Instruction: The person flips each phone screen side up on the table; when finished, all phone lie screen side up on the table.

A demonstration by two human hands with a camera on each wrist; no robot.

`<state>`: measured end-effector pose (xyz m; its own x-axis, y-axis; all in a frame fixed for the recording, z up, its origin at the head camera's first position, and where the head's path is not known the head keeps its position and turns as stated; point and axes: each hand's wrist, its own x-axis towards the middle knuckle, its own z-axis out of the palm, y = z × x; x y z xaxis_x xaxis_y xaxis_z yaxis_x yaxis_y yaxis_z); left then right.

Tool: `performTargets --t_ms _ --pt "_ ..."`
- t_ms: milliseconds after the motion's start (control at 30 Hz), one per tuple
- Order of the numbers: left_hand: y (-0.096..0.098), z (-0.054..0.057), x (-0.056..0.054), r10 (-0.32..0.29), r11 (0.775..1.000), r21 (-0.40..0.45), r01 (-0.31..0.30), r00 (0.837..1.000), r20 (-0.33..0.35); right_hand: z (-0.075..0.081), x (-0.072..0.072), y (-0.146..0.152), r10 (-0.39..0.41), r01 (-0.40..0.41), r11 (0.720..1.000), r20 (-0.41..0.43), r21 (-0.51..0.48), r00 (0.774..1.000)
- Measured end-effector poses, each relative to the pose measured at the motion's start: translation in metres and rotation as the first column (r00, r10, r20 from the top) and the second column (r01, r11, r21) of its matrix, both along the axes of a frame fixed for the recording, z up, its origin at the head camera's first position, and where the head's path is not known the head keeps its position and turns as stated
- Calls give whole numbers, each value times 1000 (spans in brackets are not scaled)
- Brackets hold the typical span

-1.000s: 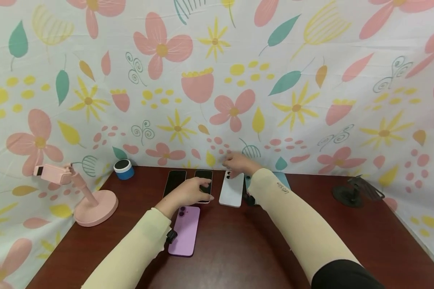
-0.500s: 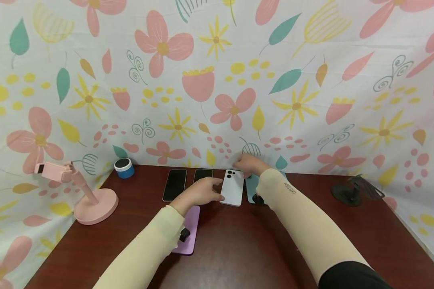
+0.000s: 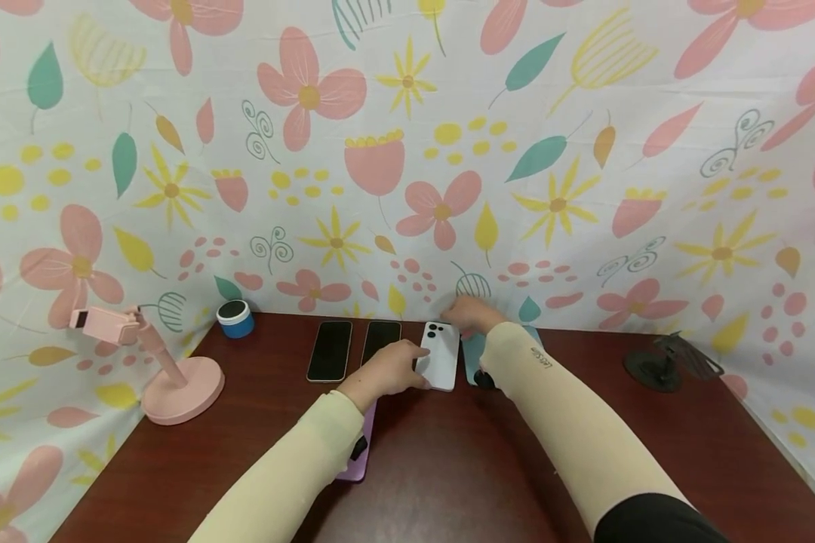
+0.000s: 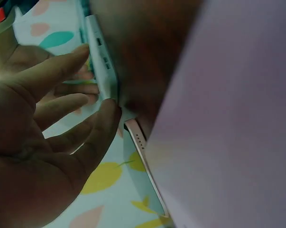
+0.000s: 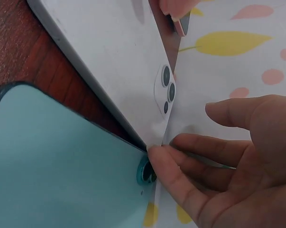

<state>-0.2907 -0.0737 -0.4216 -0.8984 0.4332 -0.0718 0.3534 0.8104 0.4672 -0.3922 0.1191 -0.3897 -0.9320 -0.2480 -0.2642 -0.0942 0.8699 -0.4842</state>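
Note:
A white phone (image 3: 441, 356) lies camera side up on the table. My left hand (image 3: 394, 368) is at its lower left edge, with extended fingertips right at the phone's side in the left wrist view. My right hand (image 3: 474, 313) is beyond its upper right corner. In the right wrist view, one fingertip (image 5: 157, 154) meets the corner of the white phone (image 5: 119, 61), close to the camera bump of the blue-green phone (image 5: 71, 161); the thumb stands apart. A purple phone (image 3: 357, 466) lies partly hidden under my left forearm.
Two dark-screened phones, one (image 3: 330, 351) fully visible and one (image 3: 378, 336) partly covered by my left hand, lie to the left. A pink stand (image 3: 182, 391) and blue jar (image 3: 235, 320) are at left, a dark stand (image 3: 655, 368) at right. A floral cloth (image 3: 407, 166) backs the table.
My left hand has moved right, from over the second dark phone to the white phone's left edge. The right hand has shifted right from the white phone's top to its upper right corner.

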Motion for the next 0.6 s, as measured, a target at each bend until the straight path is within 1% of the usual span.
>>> performTargets --t_ms 100,167,267,367,500,600 --pt "5 -1 2 -16 999 -45 13 998 -58 -1 2 -3 3 -2 1000 -32 16 999" --pt "8 -1 2 -27 997 -72 21 996 -84 -2 3 -5 -1 2 1000 -52 23 999" --pt "11 -1 2 -32 995 -95 22 994 -101 -3 3 -8 -17 18 1000 -63 15 998" --pt "11 -1 1 -38 993 -113 26 994 -106 -4 1 -9 -31 31 999 -56 8 998" --pt "11 -1 -1 -65 988 -148 47 991 -118 -7 -5 -9 -31 32 999 -47 17 998" --pt "11 -2 -2 -81 980 -189 55 988 -130 -6 -2 -9 -29 30 999 -55 13 998"
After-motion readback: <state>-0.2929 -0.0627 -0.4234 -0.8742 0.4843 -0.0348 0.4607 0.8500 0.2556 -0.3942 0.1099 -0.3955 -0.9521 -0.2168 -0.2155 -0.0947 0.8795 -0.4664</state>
